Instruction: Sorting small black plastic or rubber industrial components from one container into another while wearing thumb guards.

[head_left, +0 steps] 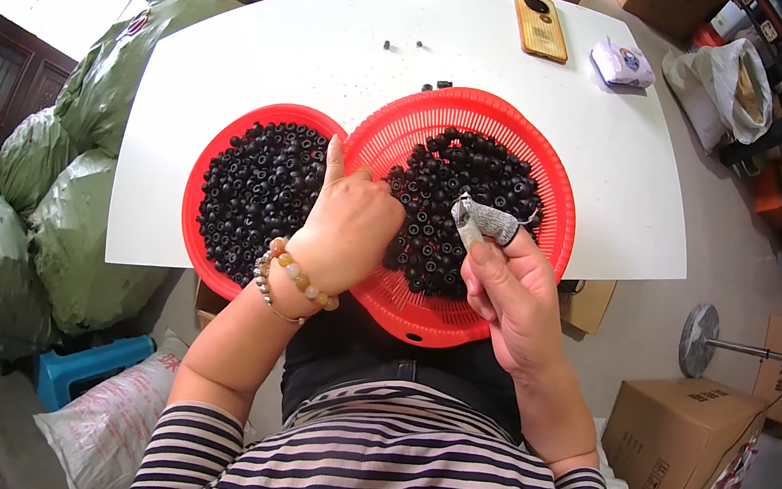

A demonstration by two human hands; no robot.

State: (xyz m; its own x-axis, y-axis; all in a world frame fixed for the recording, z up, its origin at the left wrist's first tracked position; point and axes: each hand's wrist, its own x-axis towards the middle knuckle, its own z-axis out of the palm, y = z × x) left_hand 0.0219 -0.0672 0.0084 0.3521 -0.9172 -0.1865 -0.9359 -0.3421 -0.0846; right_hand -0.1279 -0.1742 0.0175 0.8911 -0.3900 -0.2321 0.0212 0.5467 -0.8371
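Small black ring-shaped parts fill a red basin on the left. More black parts lie in a larger red slotted basket on the right. My left hand, with bead bracelets at the wrist, reaches over the left side of the basket. Its fingers are curled down, one sticks out forward, and the fingertips are hidden. Above the basket's right part, my right hand is closed in a pinch. A grey cloth sleeve covers its index finger; a pale narrow piece shows by the thumb, its kind unclear.
The white table bears a phone, a tissue pack and a few loose black bits. Green sacks are piled at left, near a blue stool. Cardboard boxes stand at right.
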